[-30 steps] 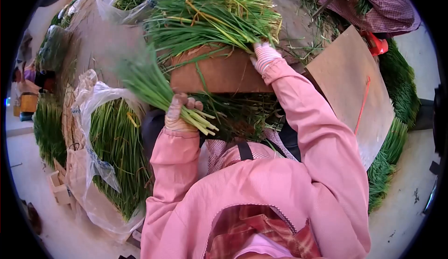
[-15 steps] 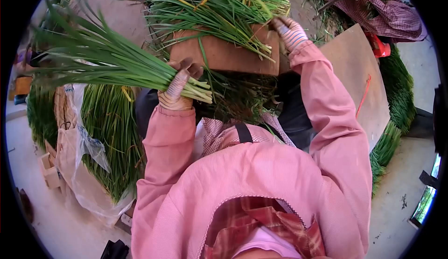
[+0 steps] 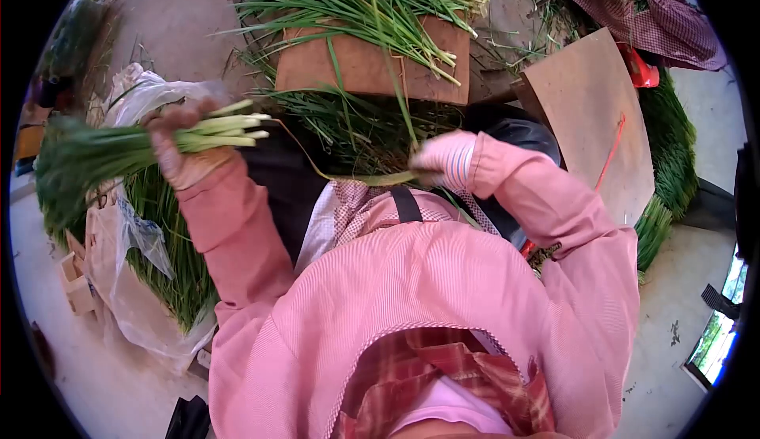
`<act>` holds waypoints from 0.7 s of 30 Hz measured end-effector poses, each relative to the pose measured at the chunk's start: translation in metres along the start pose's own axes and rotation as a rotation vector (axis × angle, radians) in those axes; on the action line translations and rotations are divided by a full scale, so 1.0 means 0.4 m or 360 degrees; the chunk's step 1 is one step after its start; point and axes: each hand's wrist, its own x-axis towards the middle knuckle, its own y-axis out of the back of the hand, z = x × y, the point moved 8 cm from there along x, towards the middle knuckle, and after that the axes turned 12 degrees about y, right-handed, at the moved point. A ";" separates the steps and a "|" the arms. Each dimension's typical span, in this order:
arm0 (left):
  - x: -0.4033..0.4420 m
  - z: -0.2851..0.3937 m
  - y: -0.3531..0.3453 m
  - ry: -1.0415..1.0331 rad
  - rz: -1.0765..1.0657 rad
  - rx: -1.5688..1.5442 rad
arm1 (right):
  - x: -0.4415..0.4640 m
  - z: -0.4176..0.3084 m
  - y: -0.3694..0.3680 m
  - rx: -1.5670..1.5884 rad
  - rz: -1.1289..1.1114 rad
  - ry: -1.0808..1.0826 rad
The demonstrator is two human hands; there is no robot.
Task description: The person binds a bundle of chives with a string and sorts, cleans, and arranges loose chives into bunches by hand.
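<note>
My left hand [image 3: 184, 142], in a striped glove, is wrapped round a bunch of garlic chives [image 3: 226, 132] at the left. The pale cut ends point right, and the green leaves trail left, blurred. Before my lap, my gloved right hand [image 3: 445, 159] pinches a long yellowish-green leaf strip [image 3: 372, 178]. One length runs left towards the bunch's cut ends; another rises to the chive pile. The fingertips of my right hand are smeared by motion. Ahead lies the loose pile of chives [image 3: 356, 3] on a brown board [image 3: 340, 65].
Loose leaves [image 3: 356, 134] lie below the board. At the left are stacked chives [image 3: 178, 273] with clear plastic [image 3: 131, 281]. A leaning panel [image 3: 594, 114] with a red string stands at the right, more chives [image 3: 669, 154] behind it. Checked cloth [image 3: 673, 23] shows at the upper right.
My left hand has swung left with the bunch, its cut ends now further from the pile. My right hand has come down from the pile towards my lap, drawing out the leaf strip.
</note>
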 end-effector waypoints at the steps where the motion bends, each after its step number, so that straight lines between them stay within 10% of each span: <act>1: -0.007 0.042 0.008 -0.0158 0.0100 0.0014 | -0.026 0.044 -0.026 -0.0002 -0.0026 -0.0230; 3: -0.038 0.108 -0.004 -0.0527 0.0296 0.0126 | -0.068 0.113 -0.012 0.0029 0.0055 -0.0508; 6: -0.028 0.080 -0.032 -0.0469 0.0375 0.0054 | -0.117 0.215 0.146 -0.0135 0.1181 -0.0640; 11: 0.023 -0.076 -0.084 -0.0044 0.0056 -0.0373 | -0.130 0.326 0.123 -0.0324 0.0785 -0.1280; 14: 0.034 -0.146 -0.083 0.0098 0.0123 -0.0528 | -0.098 0.361 0.132 -0.0421 0.0368 -0.1165; 19: 0.016 -0.174 -0.062 0.0130 0.0171 -0.0460 | -0.313 0.224 0.387 0.0635 0.2192 -0.0471; 21: 0.015 -0.181 -0.062 0.0111 0.0230 -0.0387 | -0.367 0.178 0.456 0.0166 0.2111 -0.0401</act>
